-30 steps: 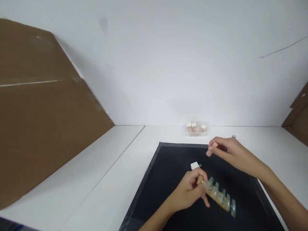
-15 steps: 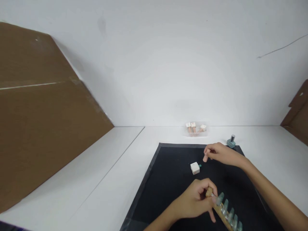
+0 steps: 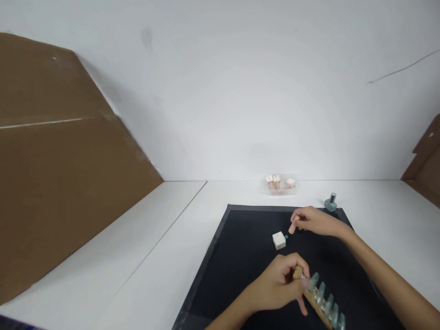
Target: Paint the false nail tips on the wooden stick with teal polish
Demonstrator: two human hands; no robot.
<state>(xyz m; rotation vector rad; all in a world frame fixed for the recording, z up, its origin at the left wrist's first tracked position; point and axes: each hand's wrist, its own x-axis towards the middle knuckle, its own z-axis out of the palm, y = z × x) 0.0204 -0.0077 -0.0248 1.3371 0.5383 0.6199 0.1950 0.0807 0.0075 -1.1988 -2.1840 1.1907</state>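
Note:
My left hand point(image 3: 278, 286) is closed round the near end of a wooden stick point(image 3: 314, 300) that carries several pale teal nail tips, held low over the black mat point(image 3: 240, 261). A small white cube-shaped cap with a teal brush tip point(image 3: 279, 240) lies on the mat just beyond. My right hand point(image 3: 311, 221) hovers right beside that cap, fingers curled loosely with the forefinger pointing down at it; nothing shows in it. A teal nail polish bottle point(image 3: 330, 203) stands at the mat's far right corner.
A clear tray with several pink sticks and white caps point(image 3: 280, 184) sits by the back wall. Brown cardboard panels point(image 3: 55, 165) stand at the left, and another point(image 3: 424, 160) at the right, on a white table point(image 3: 144, 256).
My right hand came down and toward the white cap, uncovering the polish bottle. My left hand drew the nail stick nearer to me and lower in view.

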